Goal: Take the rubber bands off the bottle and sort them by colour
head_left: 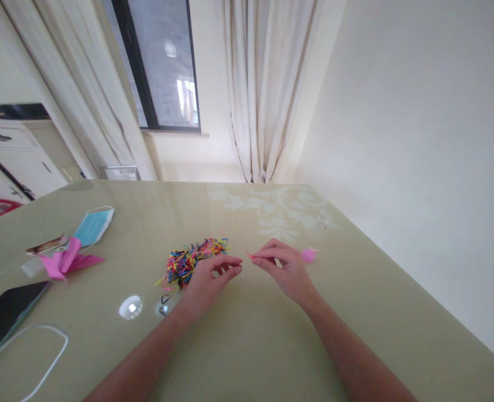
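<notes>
Over the table, my right hand (pixel 286 271) pinches a small orange-pink band (pixel 249 255) between thumb and fingertips. Facing it, my left hand (pixel 211 279) has its thumb and index finger slightly apart, with nothing visible between them. A heap of small multicoloured rubber bands (pixel 182 265) lies behind and to the left of my left hand, which partly covers it. Two loose black bands (pixel 164 300) are in front of the heap. Just beyond my right hand, to its right, sits a small round pink item (pixel 309 255) whose kind I cannot make out.
On the left of the glossy table (pixel 247 346) are a folded pink paper crane (pixel 68 259), a blue face mask (pixel 94 226), a brown wrapper (pixel 46 245), a dark phone or tablet (pixel 10 312) and a white cable (pixel 65 340). A wall (pixel 418 139) borders the right side.
</notes>
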Tool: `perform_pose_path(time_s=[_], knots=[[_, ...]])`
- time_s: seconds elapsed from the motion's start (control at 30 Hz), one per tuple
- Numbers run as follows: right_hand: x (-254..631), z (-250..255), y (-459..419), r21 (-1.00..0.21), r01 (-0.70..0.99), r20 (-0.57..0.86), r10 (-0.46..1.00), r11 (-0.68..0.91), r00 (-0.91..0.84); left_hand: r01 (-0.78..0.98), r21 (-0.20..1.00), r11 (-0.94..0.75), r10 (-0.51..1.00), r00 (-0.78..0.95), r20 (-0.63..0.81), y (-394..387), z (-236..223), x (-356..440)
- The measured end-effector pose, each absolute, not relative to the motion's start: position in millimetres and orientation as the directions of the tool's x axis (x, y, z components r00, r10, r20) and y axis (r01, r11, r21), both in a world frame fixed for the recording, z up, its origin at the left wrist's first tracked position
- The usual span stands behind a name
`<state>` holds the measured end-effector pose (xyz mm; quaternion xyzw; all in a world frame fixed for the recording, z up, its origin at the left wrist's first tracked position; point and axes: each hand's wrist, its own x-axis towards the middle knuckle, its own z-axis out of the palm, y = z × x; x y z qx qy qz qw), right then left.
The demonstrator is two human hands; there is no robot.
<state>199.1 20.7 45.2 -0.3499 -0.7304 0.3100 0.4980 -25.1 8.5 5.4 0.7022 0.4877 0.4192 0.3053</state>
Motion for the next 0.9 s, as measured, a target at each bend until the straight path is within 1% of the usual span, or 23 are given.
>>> perform_pose_path(time_s=[0.1,0.17,0.23,0.3,0.47,0.53,0.6,0.67,0.73,0.8,0.9], knots=[[205,57,20,-0.845,0.064,0.514,0.839,0.531,-0.178,0.723,0.558,-0.407,0.893,0.189,0.408,12,0,-34],[207,62,18,-0.85,0.012,0.519,0.841,0.527,-0.15,0.826,0.411,-0.385,0.882,0.199,0.427,14,-4,-39],[208,66,17,-0.85,-0.006,0.522,0.842,0.527,-0.138,0.868,0.344,-0.358,0.889,0.204,0.41,15,-6,-42],[208,67,16,-0.85,-0.001,0.521,0.842,0.526,-0.136,0.879,0.32,-0.352,0.895,0.216,0.391,16,-8,-42],[215,68,21,-0.845,0.039,0.522,0.839,0.533,-0.156,0.873,0.322,-0.366,0.889,0.226,0.397,18,-7,-43],[222,65,28,-0.846,0.151,0.48,0.853,0.512,-0.206,0.857,0.351,-0.378,0.881,0.217,0.421,19,-7,-44],[231,59,37,-0.81,0.343,0.391,0.874,0.475,-0.289,0.828,0.405,-0.388,0.877,0.196,0.439,21,-7,-46],[239,52,46,-0.7,0.537,0.305,0.877,0.471,-0.372,0.79,0.474,-0.388,0.877,0.159,0.453,24,-6,-47],[243,45,51,-0.553,0.666,0.246,0.862,0.5,-0.443,0.751,0.54,-0.381,0.878,0.111,0.466,25,-5,-48],[244,40,53,-0.43,0.737,0.195,0.85,0.522,-0.489,0.711,0.594,-0.377,0.876,0.066,0.477,26,-3,-48],[242,37,51,-0.322,0.784,0.137,0.845,0.531,-0.516,0.633,0.666,-0.394,0.872,0.029,0.488,26,0,-47]])
